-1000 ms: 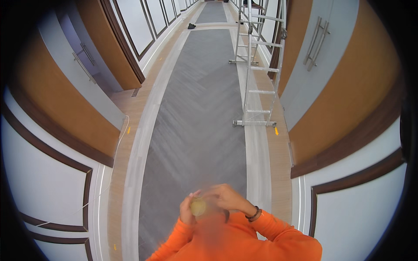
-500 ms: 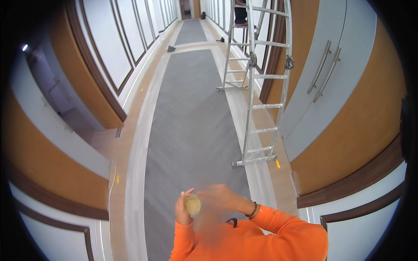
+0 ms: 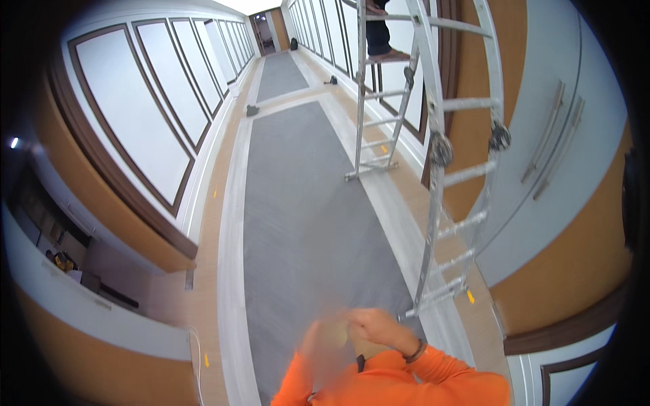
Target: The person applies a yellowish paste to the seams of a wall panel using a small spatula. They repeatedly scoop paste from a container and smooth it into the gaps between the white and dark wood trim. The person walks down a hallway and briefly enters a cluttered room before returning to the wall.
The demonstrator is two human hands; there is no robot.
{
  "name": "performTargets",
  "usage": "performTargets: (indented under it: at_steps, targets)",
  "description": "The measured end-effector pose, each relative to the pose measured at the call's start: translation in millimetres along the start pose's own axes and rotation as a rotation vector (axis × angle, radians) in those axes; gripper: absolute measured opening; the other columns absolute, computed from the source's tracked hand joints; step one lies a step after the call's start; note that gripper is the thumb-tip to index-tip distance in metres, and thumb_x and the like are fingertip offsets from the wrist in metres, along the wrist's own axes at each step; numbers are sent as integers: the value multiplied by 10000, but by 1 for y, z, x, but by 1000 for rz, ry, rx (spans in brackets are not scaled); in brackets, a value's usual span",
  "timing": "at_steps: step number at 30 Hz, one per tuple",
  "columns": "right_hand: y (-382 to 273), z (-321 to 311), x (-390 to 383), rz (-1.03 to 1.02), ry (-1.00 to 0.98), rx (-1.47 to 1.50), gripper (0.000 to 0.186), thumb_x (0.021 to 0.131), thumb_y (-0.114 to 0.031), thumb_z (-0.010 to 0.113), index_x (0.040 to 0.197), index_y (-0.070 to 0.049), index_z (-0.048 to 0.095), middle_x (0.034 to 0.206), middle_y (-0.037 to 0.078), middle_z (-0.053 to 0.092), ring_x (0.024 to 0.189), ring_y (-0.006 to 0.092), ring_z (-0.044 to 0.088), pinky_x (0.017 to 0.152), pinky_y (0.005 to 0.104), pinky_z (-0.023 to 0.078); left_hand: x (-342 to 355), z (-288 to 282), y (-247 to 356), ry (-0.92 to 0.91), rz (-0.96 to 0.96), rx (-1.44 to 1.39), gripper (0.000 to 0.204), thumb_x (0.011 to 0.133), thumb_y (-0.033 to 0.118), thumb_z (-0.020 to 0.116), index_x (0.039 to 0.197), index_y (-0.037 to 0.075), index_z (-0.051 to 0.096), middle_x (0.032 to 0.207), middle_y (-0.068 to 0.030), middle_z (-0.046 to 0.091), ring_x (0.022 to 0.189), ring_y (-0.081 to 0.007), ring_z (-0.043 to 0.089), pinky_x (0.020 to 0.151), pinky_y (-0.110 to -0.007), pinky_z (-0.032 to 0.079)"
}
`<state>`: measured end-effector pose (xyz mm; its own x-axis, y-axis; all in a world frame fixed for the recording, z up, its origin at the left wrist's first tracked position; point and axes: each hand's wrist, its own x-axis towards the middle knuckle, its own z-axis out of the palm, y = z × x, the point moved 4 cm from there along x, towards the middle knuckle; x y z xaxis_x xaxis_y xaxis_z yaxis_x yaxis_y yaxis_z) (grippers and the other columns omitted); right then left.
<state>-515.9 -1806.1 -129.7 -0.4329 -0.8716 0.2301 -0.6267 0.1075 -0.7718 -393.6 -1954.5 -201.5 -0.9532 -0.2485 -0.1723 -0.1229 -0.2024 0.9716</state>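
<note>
My left hand [image 3: 311, 335] is blurred and wrapped round a small, round, pale-yellow item [image 3: 335, 333], possibly a cup or container. Beside it, my right hand [image 3: 369, 325] has its fingers curled in at the item's upper right; what they grip is smeared and unclear. Both hands are held close together in front of my body, in orange sleeves. Just ahead to the right stands an aluminium ladder [image 3: 431, 203], with its foot near my right hand in the picture.
A person in dark clothing [image 3: 378, 37] is on the farther part of the scaffold-like ladders. An open doorway [image 3: 108, 271] is at left, a cabinet [image 3: 535, 203] at right. The grey floor strip [image 3: 291, 189] runs down the corridor, with small dark objects [image 3: 252, 109] along it.
I have moved forward along the corridor: the ladder looks larger and closer, and the left doorway now shows the room inside. My hands stay together at the round item, slightly lower and farther right.
</note>
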Motion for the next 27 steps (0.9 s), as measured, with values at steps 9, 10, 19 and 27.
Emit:
performTargets:
  at_steps: [9,10,19,27]
  targets:
    - [52,-20,319,-186,-455,219,311,997,-199,557,1291,-158,651,1103,77,734,951,310,676,811,411,526,179,-161,61,619,-123,-628,560,974,406,340,1235,-23,587,1092,-165,675,896,-308,672,649,-447,579]
    - [55,-16,352,-200,-508,241,315,994,-199,562,1295,-165,649,1082,77,735,937,308,674,805,414,524,200,-181,71,666,-83,-648,544,960,395,353,1215,-22,594,1082,-166,677,890,-310,673,638,-449,578]
    - [168,44,636,-383,-605,122,317,978,-222,600,1292,-191,627,899,82,710,779,309,649,662,444,464,403,-368,93,660,-108,-717,543,894,428,447,1215,20,606,1063,-146,681,893,-275,680,618,-437,570]
    - [258,-32,855,-185,-197,45,314,971,-237,617,1277,-167,624,882,122,702,726,345,623,652,441,481,667,-489,253,245,-242,-344,587,949,477,469,1344,52,560,1102,-97,667,896,-224,678,598,-390,577]
